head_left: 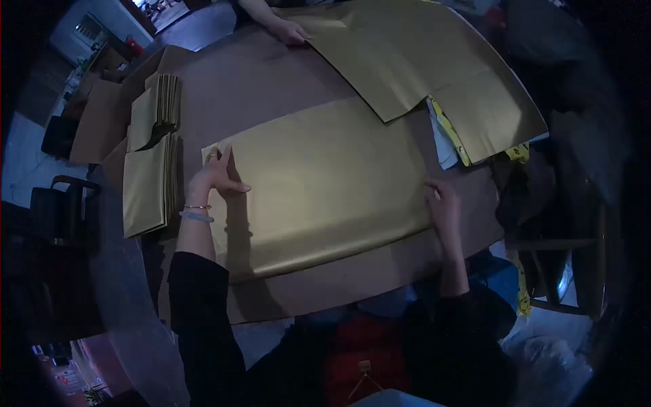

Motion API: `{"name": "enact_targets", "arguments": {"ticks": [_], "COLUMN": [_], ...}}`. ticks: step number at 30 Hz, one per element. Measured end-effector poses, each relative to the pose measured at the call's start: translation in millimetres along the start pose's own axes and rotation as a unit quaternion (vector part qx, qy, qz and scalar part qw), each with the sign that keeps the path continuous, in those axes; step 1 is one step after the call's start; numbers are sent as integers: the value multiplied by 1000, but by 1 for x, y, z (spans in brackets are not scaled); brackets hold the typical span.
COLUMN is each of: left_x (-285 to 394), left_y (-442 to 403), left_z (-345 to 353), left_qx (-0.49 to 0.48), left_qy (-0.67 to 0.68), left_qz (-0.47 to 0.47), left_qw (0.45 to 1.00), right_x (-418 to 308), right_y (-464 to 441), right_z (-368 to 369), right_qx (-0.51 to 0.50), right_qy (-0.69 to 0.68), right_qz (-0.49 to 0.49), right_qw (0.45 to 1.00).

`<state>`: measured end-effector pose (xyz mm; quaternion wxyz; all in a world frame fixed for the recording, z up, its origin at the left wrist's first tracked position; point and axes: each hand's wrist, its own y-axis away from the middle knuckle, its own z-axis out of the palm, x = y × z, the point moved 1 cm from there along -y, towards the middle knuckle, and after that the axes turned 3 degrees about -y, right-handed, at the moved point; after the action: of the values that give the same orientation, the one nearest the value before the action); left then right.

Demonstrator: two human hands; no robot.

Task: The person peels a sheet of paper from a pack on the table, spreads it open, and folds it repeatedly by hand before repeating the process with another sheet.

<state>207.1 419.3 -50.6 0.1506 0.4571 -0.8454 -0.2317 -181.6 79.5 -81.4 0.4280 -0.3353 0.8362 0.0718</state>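
A sheet of gold paper (325, 183) lies in front of me, its near side curving over in a rounded fold. My left hand (218, 175) rests on the sheet's left end, thumb and fingers spread apart. Two bracelets circle that wrist. At the right edge of the paper, my right hand (442, 203) has its fingers curled in and closed around the border; the fingertips are partly hidden. Left of my left hand are two stacks of folded gold paper, a nearer stack (146, 186) and a farther stack (144, 119).
Brown cardboard (271, 74) covers the table. A large stack of gold sheets (420, 61) lies at the back right, with yellow-printed wrapping (447, 129) under it. Another person's hand (290, 31) touches its left edge. An open carton (98, 119) stands at left, a chair (597, 271) at right.
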Motion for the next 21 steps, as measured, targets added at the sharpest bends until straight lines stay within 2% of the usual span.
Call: {"name": "enact_targets", "arguments": {"ticks": [1,3,6,9,11,12,13,16,18,21], "left_x": [4,8,16,21,21,20,20,7,8,-1], "left_y": [1,5,9,12,11,10,9,-1,1,-7], "left_z": [-2,-5,-8,-11,-10,-9,-9,1,-2,2], "left_qx": [-1,-14,-24,-35,-34,-40,-35,-9,-18,-17], "left_qy": [-4,7,-11,-35,-54,-54,-60,-6,-25,-11], "left_qz": [2,15,-14,-32,-41,-37,-40,8,-27,-20], "left_qw": [1000,1000,1000,998,997,997,997,1000,999,1000], "right_x": [8,3,-3,-1,5,-1,0,1,-6,-3], "right_y": [-3,2,4,3,3,7,9,15,21,22], "right_z": [2,0,2,1,2,1,2,2,3,3], "right_qx": [3,4,5,1,0,-9,-11,24,53,59], "right_qy": [34,38,63,62,112,136,142,196,210,250], "right_qz": [-27,-19,19,5,-19,36,44,13,0,-1], "right_qw": [999,999,998,998,994,990,989,980,976,966]}}
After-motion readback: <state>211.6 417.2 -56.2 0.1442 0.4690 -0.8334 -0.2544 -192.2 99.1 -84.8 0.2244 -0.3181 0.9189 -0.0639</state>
